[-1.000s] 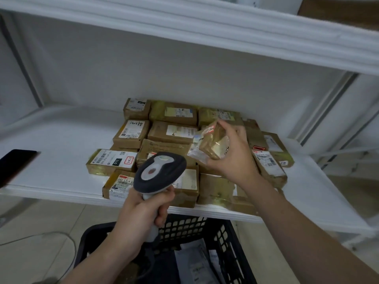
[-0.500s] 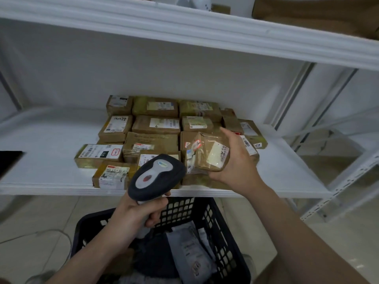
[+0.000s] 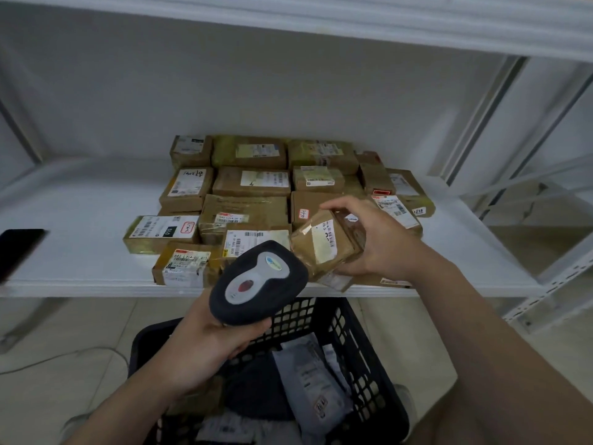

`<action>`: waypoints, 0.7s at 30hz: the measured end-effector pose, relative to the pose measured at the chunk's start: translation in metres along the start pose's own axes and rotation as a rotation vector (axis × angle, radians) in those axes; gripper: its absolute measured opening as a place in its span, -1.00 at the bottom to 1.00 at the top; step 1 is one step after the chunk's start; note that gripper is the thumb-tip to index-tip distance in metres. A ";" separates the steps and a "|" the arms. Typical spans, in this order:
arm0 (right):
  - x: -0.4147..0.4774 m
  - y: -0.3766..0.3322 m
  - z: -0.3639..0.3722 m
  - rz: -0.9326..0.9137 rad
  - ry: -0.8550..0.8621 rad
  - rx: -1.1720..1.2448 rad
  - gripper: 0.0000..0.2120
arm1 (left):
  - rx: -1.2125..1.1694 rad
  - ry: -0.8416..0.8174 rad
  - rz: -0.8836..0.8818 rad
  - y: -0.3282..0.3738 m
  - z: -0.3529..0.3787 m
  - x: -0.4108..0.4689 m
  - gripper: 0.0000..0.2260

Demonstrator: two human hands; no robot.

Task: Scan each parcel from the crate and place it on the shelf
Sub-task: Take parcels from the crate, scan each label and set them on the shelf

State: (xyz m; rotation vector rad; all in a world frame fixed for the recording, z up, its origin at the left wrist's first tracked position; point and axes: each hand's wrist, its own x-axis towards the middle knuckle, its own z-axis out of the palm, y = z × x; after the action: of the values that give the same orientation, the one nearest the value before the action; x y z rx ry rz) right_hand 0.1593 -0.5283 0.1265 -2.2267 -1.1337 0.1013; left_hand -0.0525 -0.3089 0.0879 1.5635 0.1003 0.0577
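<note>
My right hand (image 3: 375, 239) grips a small brown taped parcel (image 3: 324, 244) with a white barcode label, held just above the front edge of the white shelf (image 3: 80, 220). My left hand (image 3: 211, 345) holds a dark grey barcode scanner (image 3: 258, 284), its head right beside the parcel's lower left corner. Several brown parcels (image 3: 253, 181) lie packed together on the shelf behind. Below, a black plastic crate (image 3: 353, 342) holds grey mailer bags (image 3: 308, 380).
A black phone (image 3: 19, 252) lies at the shelf's left edge. An upper shelf board (image 3: 321, 14) overhangs. White metal uprights (image 3: 481, 120) stand at the right. A cable (image 3: 64, 358) runs over the tiled floor at left.
My right hand has turned the parcel so the label faces up and left and lowered it toward the scanner. The scanner has risen closer to the parcel.
</note>
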 end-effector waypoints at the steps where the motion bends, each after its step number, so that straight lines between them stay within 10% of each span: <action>1: -0.001 0.000 -0.001 -0.002 -0.050 -0.003 -0.10 | 0.026 0.001 -0.011 -0.001 0.000 0.000 -0.79; 21: -0.010 -0.008 0.020 -0.096 -0.340 -0.096 -0.12 | 0.099 -0.117 -0.124 0.001 0.004 -0.003 -0.73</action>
State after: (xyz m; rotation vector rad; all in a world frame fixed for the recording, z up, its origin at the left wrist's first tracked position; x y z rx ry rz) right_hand 0.1408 -0.5219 0.1128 -2.2913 -1.4506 0.4053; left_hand -0.0549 -0.3128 0.0887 1.6522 0.1087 -0.1377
